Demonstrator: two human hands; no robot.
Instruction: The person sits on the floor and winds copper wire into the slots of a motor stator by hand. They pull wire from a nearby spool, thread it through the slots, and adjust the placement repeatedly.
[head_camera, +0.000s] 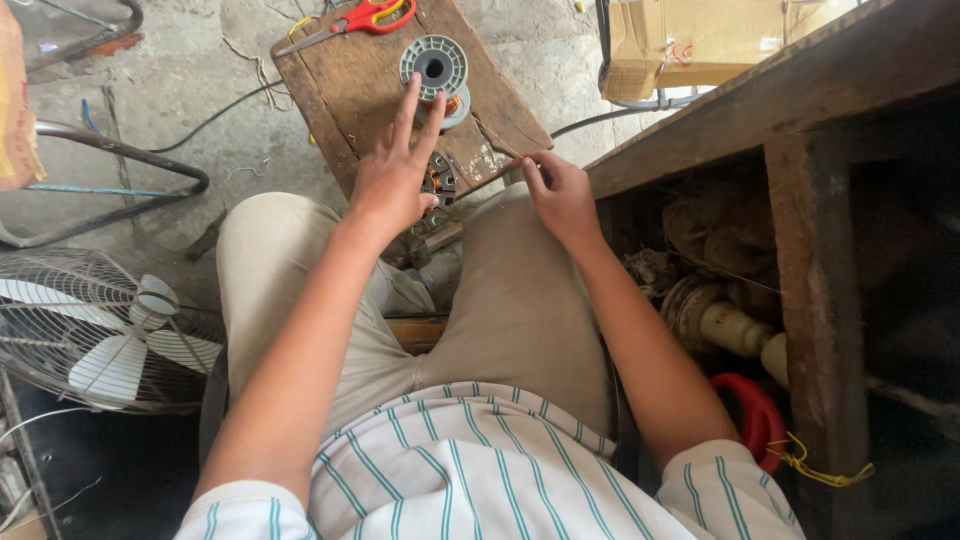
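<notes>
My left hand (392, 175) reaches over a small wooden board (345, 95) on the floor, fingers spread and pointing at a grey plastic wire spool (433, 68); its thumb rests on a round metal motor stator (440, 183) partly hidden under the palm. My right hand (556, 190) sits by my right knee, thumb and forefinger pinched on a thin wire (500, 172) that runs toward the stator. Red-handled scissors (350, 22) lie at the board's far edge.
A table fan (100, 335) lies at the lower left beside bent metal tubing (120, 165). A dark wooden bench (800, 90) stands on the right with motor parts (720, 320) and a red ring (752, 410) under it. A cardboard box (700, 35) sits behind.
</notes>
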